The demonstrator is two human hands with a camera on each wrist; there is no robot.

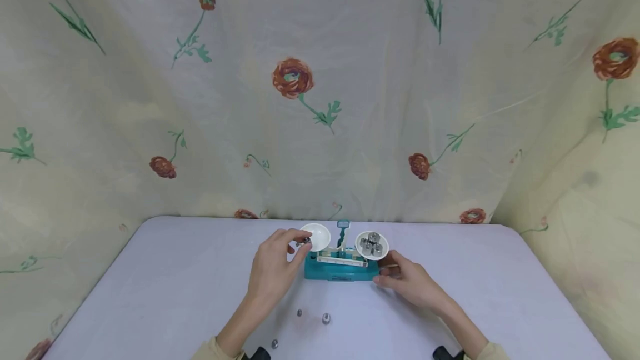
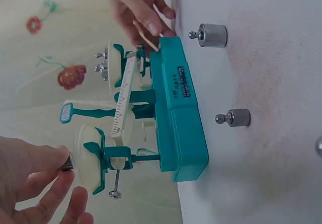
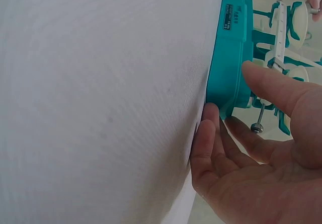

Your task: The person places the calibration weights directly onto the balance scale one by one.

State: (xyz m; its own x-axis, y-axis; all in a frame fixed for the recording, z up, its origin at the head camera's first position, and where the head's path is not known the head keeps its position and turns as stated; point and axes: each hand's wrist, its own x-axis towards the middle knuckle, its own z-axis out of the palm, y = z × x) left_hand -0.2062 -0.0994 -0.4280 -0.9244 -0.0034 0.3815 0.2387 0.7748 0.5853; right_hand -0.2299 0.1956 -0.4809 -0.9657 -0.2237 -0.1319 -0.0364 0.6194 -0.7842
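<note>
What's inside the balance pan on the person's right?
Several shiny metal weights sit clustered inside the white right-hand pan. The pan's floor directly under them is covered, so anything small beneath them cannot be seen.

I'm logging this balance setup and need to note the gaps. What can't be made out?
Held weight: left wrist view; the left hand covers part of it.
Exact count of piled weights: head view; small and overlapping.
Right pan: right wrist view; partly behind the right hand.
Beam numbers: head view; too small.
Loose weight: left wrist view; cut by the right edge.
</note>
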